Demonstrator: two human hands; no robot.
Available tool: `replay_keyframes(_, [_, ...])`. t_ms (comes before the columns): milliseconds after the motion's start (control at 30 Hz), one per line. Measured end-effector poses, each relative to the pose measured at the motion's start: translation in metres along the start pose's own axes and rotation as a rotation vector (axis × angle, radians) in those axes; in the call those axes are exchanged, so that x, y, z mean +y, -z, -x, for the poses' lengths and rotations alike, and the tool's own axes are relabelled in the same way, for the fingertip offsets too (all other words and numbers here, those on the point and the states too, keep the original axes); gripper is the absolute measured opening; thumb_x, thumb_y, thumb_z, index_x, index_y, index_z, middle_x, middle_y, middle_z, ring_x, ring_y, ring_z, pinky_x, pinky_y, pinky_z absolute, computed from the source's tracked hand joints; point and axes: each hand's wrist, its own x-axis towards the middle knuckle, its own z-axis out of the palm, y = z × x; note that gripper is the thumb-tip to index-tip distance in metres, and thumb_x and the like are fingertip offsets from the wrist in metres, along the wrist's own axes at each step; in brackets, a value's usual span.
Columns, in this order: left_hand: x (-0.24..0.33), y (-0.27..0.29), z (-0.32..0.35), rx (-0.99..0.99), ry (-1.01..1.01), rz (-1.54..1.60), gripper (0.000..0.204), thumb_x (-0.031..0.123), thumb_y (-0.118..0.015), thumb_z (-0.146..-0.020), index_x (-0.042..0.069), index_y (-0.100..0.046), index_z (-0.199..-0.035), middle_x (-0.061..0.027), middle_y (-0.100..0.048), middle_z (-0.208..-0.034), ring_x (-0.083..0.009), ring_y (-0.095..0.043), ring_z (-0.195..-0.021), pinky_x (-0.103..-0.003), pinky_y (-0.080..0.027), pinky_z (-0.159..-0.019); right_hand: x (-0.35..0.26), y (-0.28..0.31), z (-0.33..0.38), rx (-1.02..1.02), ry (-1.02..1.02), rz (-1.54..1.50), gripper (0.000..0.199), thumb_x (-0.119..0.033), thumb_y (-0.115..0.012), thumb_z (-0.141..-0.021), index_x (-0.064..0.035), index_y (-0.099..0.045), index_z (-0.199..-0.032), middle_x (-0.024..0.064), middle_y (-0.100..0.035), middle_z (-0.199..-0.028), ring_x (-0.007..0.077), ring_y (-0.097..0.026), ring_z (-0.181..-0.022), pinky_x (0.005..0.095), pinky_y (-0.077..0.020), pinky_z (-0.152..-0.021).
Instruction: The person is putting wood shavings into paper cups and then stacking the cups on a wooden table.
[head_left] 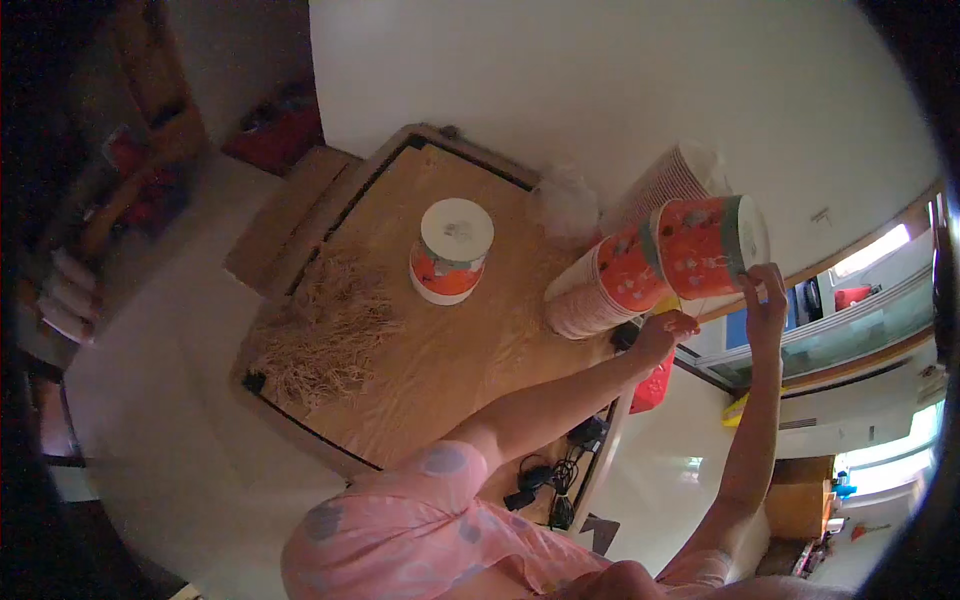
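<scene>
The person reaches both bare hands toward a stack of nested paper buckets [583,302] on a wooden table [510,350]. At the upper end of this stack, the top bucket [700,240], orange with a grey-green band, stands out from those below, base up. The right hand [766,292] has its fingers bent at the edge of that base; whether they truly pinch it cannot be told. The left hand [668,334], half curled, is just beside the stack below the top bucket's wall; contact there cannot be made out. Left of the stack stand a lone upturned bucket [457,240] and, farther off, a heap of shredded paper [325,330]. Behind the stack leans another column of buckets [650,190]. Handling the top bucket well probably means steadying the stack low with one hand and drawing straight along its axis, without squeezing the thin wall
</scene>
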Motion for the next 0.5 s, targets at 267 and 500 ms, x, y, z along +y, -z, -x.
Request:
replay_keyframes(267, [0.004, 0.017, -0.008, 0.076, 0.015, -0.053, 0.009, 0.003, -0.055, -0.075, 0.0, -0.057, -0.083, -0.0088, -0.061, -0.083, -0.0163, -0.057, -0.083, -0.027, -0.044, -0.079, 0.027, -0.011, -0.02, -0.073, -0.029, -0.004, 0.009, 0.004, -0.057, -0.071, 0.0009, -0.052, -0.078, 0.0077, -0.053, -0.079, 0.017, -0.051, -0.071, 0.0268, -0.0418, -0.066])
replay_keyframes(500, [-0.001, 0.042, -0.009, 0.115, 0.102, -0.085, 0.008, 0.007, -0.057, -0.076, 0.002, -0.057, -0.082, -0.0052, -0.06, -0.084, -0.013, -0.055, -0.084, -0.026, -0.043, -0.079, 0.038, -0.029, -0.029, -0.144, -0.024, -0.075, 0.011, 0.003, -0.06, -0.07, 0.0, -0.055, -0.08, 0.0067, -0.052, -0.078, 0.0168, -0.05, -0.073, 0.0271, -0.0411, -0.068])
